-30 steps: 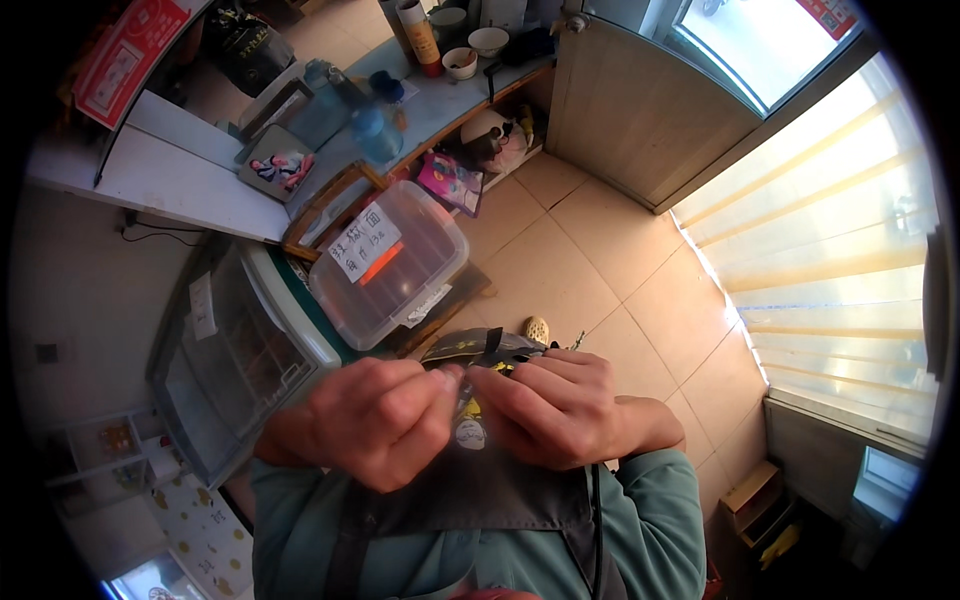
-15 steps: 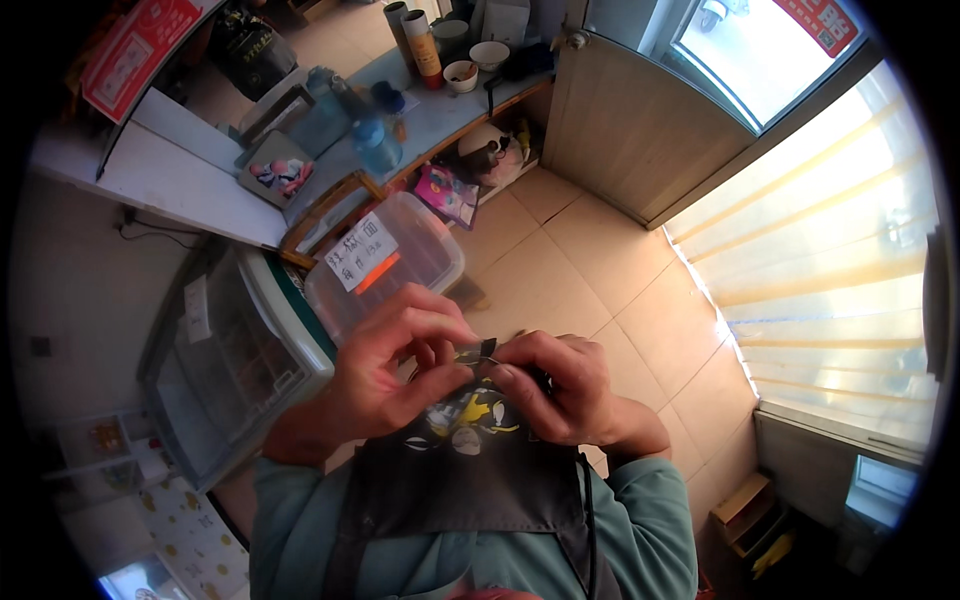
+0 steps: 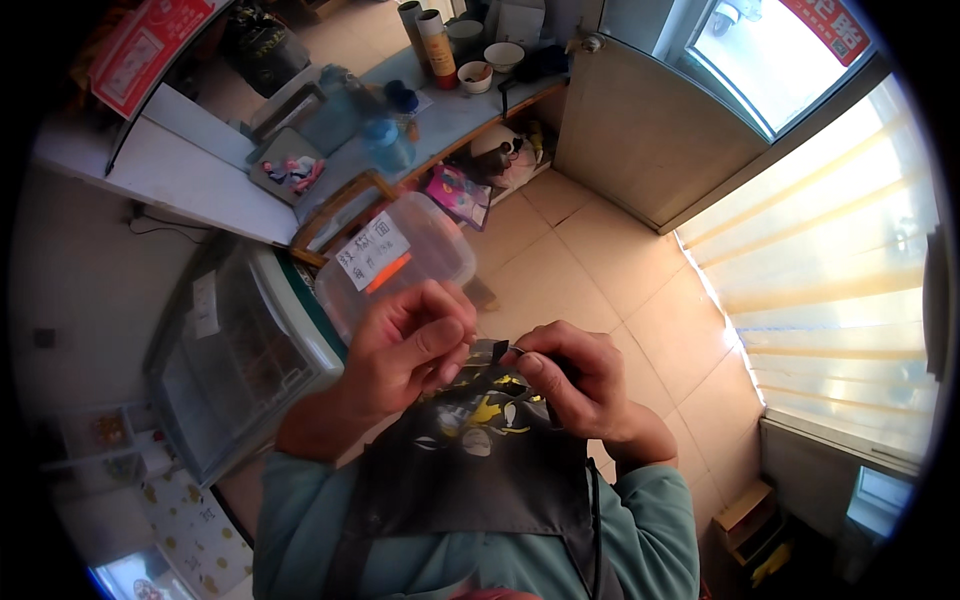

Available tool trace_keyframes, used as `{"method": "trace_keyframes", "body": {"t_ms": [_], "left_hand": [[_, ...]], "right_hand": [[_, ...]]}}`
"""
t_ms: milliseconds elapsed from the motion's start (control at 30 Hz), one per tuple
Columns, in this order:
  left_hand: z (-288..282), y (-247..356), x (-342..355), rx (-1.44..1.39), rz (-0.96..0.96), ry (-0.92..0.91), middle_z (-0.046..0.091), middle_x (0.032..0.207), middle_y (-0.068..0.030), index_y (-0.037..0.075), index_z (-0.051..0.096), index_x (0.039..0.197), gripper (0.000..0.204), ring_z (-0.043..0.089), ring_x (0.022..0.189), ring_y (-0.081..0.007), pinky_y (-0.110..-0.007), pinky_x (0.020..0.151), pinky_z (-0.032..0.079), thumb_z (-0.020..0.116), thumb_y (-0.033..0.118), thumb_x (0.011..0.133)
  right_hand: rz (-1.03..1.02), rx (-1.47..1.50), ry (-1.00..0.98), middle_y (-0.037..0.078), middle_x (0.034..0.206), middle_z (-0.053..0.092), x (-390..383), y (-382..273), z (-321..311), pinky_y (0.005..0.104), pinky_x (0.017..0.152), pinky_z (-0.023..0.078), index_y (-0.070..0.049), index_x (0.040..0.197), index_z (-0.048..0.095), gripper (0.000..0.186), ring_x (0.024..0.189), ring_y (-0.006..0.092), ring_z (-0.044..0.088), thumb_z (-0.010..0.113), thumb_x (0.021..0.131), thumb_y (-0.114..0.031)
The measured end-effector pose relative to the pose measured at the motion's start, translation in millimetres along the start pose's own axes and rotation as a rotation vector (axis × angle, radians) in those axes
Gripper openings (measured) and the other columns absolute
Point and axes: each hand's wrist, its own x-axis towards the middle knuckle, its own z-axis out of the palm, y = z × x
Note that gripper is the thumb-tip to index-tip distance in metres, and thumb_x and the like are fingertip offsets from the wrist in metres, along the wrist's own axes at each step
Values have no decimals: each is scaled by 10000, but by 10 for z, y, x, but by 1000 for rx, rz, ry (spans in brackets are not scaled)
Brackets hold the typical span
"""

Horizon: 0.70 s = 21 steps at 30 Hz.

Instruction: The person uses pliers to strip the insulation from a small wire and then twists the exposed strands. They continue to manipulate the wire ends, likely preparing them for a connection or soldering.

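In front of my chest my right hand [image 3: 575, 380] is closed, thumb against forefinger, on a small dark strip [image 3: 499, 351] whose short end sticks out toward the left. What the strip belongs to I cannot make out. My left hand [image 3: 418, 340] is level with it, a small gap away, its fingers curled and thumb pressed in; anything between them is hidden. Below both hands hangs the dark apron [image 3: 450, 490] I wear, with a yellow and white print [image 3: 485, 415].
Beyond my left hand a clear plastic box [image 3: 430, 235] with a paper label rests near a wooden chair [image 3: 340, 205]. A glass-topped freezer [image 3: 240, 350] stands to the left. Bowls [image 3: 475, 77] and bottles [image 3: 388, 145] crowd the counter; a door [image 3: 650, 130] is at the far right.
My left hand has moved away from the strip and curled its fingers. The right hand keeps its pinch, and the gap between the hands is wider.
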Motion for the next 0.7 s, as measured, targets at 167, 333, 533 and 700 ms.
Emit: {"method": "trace_keyframes", "body": {"t_ms": [167, 333, 533, 700], "left_hand": [[29, 30, -3, -25, -28, -10, 586, 1006, -78, 29, 592, 993, 63, 588, 667, -94, -210, 500, 383, 608, 59, 1046], [61, 34, -5, 10, 0, 9, 587, 1018, -90, 28, 598, 996, 60, 592, 659, -98, -206, 494, 390, 628, 66, 1031], [74, 35, -1, 101, 67, -1, 584, 1019, -115, 16, 615, 1030, 66, 599, 653, -106, -212, 503, 425, 662, 55, 1002], [-112, 36, 4, 40, 207, -291, 599, 998, -117, 13, 671, 987, 67, 602, 682, -105, -229, 578, 474, 676, -46, 955]], "right_hand": [[4, 32, -27, 106, 901, 740, 6, 15, 8, 306, 668, 539, 7, 1067, 685, 107, 758, 191, 716, 652, 1020, -83], [24, 35, -87, 125, 945, 736, 44, -7, 7, 304, 735, 537, 32, 1071, 655, 114, 814, 191, 699, 605, 1029, -60], [-9, 10, -141, 159, 940, 738, 76, -16, -16, 314, 742, 541, 52, 1054, 648, 101, 813, 225, 704, 585, 1002, -8], [-100, -29, -170, 151, 886, 728, 117, -64, 6, 335, 667, 536, 42, 1033, 665, 90, 741, 254, 703, 627, 959, 9]]}}
